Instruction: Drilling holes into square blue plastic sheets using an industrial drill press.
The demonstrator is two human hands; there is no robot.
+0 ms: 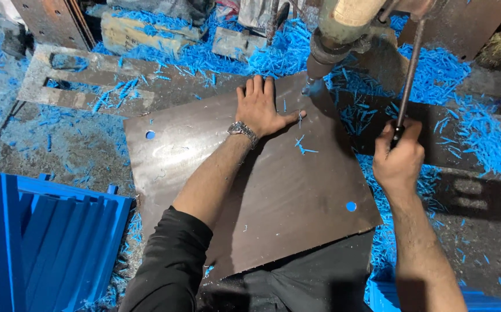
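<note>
Big dark brown sheet (273, 190) lies flat on the table (481, 242), tilted diag. to the view, w/ two round holes showing blue through: one near its left corner (150, 134), one near its right corner (351, 206). Sheet's far edge sits under the drill press head (343, 29), which hangs at top centre; drill tip (309, 88) is right at the sheet's far corner, can't tell if touching.

Stack of blue ribbed panels (42, 242) at lower left, well apart from the sheet. Blue shavings (464, 115) piled thick behind and right of the press, a few scattered on the sheet itself.

Left hand (262, 110) lies palm down on the sheet near the drill tip, fingers (259, 86) straight and pressed together, thumb out toward the right; metal watch (243, 130) on the wrist. Right hand (399, 156) is off the sheet's right side, fingers wrapped tight round the lower end of the thin feed lever (409, 75) that runs up to the press.
</note>
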